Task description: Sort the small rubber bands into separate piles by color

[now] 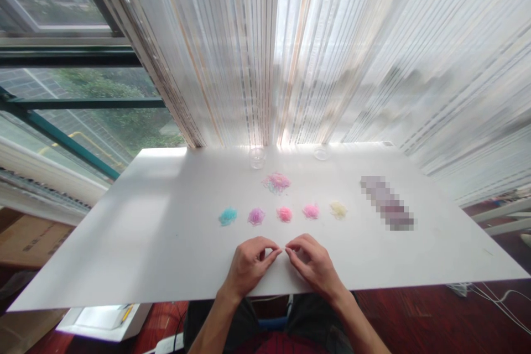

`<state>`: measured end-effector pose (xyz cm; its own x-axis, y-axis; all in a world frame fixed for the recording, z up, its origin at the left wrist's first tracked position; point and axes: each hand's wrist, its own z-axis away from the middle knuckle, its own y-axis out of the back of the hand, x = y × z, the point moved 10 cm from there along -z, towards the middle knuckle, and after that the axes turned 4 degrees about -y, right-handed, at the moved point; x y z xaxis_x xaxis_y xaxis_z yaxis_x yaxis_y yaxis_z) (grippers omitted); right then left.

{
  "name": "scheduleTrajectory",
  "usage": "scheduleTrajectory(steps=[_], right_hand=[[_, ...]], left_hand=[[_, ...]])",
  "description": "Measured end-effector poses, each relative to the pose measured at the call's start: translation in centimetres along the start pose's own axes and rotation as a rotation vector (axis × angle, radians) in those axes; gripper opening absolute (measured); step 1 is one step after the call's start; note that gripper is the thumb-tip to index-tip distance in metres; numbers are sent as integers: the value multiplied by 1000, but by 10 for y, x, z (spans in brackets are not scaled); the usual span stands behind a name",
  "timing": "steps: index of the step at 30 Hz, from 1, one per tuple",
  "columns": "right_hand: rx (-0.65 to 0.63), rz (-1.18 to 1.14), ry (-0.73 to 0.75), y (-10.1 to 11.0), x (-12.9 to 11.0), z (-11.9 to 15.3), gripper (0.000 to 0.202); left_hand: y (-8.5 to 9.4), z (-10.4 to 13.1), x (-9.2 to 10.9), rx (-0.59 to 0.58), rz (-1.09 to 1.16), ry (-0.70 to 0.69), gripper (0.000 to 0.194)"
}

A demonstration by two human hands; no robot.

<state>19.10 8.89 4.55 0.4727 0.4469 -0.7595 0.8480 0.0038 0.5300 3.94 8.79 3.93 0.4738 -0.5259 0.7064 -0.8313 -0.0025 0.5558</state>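
My left hand (254, 263) and my right hand (312, 263) meet fingertip to fingertip above the front edge of the white table (174, 265). Each is pinched, thumb against forefinger; whatever lies between the tips is too small to name. Beyond them runs a row of small piles: teal (228, 216), purple (256, 216), coral (284, 214), pink (311, 211) and pale yellow (339, 209). A mixed pink pile (277, 182) sits behind the row.
At the back of the table stand a clear round container (258, 159) and a shallow clear dish (321, 154). A blurred-out object (387, 203) lies to the right. Striped curtains hang along the far edge.
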Motion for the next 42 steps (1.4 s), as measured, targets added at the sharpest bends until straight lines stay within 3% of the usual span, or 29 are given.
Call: scheduleTrajectory(steps=[5, 13, 18, 26, 32, 36, 42], right_hand=[[41, 32, 5, 25, 1, -5, 13], [399, 373, -173, 130, 61, -10, 37], [434, 479, -205, 146, 87, -17, 47], [395, 541, -180, 143, 95, -33, 49], [489, 554, -90, 134, 64, -5, 31], [389, 407, -54, 94, 38, 13, 15], [-3, 215, 7, 11, 10, 13, 10]], left_hand=[[3, 0, 2, 16, 17, -4, 13], [4, -1, 4, 27, -8, -25, 11], [2, -1, 2, 15, -6, -14, 10], [2, -1, 1, 7, -12, 5, 12], [5, -2, 3, 40, -28, -9, 8], [6, -3, 5, 31, -39, -26, 18], [-5, -2, 3, -64, -144, -33, 25]])
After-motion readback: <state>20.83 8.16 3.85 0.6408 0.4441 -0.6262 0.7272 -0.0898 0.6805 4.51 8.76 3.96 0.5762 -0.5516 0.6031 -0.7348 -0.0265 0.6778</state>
